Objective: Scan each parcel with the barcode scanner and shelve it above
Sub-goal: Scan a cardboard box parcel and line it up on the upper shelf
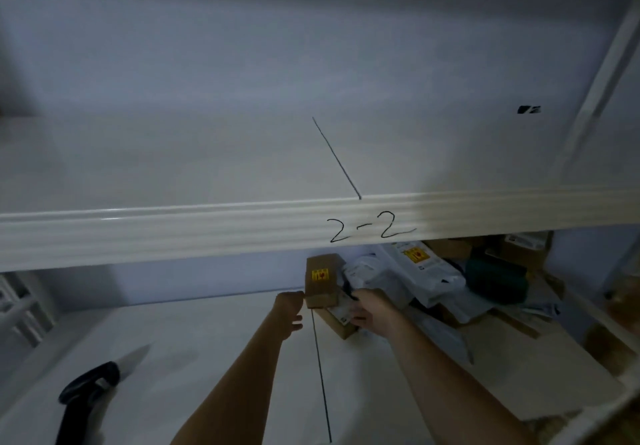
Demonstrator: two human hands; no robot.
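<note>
Parcel box, brown with a yellow sticker, is held between both hands: left hand grips its left edge, right hand its right side. Right of the box lies the parcel pile; the barcode scanner lies far left of it, the upper shelf above it.

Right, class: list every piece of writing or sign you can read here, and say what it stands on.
"2-2": handwritten in black on the white shelf's front edge.
Yellow sticker on the small brown cardboard box: too blurred to read.
Yellow sticker and print on the white plastic mailer bag: too blurred.
</note>
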